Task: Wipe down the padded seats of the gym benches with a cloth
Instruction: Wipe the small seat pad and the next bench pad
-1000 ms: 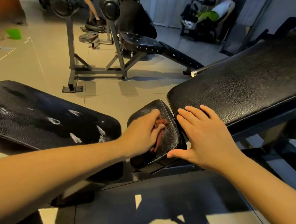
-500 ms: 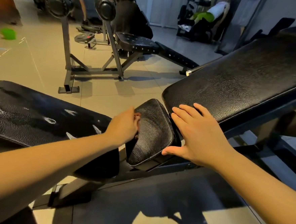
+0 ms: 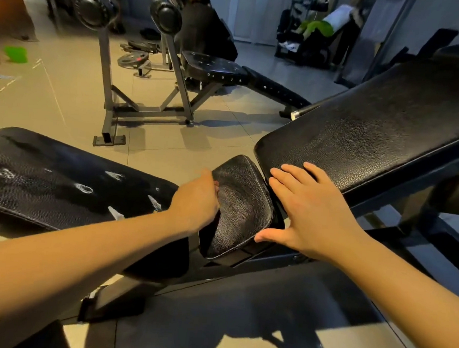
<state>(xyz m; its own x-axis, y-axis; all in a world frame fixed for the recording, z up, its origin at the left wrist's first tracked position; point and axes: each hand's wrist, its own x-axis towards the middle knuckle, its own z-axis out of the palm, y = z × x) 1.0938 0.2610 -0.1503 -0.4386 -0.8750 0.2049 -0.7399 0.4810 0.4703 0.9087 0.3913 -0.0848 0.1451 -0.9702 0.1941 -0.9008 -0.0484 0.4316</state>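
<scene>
Cloth (image 3: 216, 185): red sliver at left edge of seat pad (image 3: 243, 210), bunched in my curled left hand (image 3: 196, 202). Right hand (image 3: 311, 209) flat, uncurled, just right of the pad on the backrest (image 3: 375, 135). Risks as I see them: wad slides off the edge and pad centre gets missed; backrest shifts and that hand gets pinched in the gap.

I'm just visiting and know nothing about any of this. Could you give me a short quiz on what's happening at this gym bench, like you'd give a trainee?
1. Multiple choice: the left hand, gripping the cloth, is where? A) at the left edge of the small seat pad; B) on the floor; C) on a barbell.
2. True or false: the right hand lies flat, fingers straight, on the end of the long back pad.
3. Fill in: the bench pad on the left bears ___ marks.
Key: 1 A; 2 true; 3 white.
</scene>
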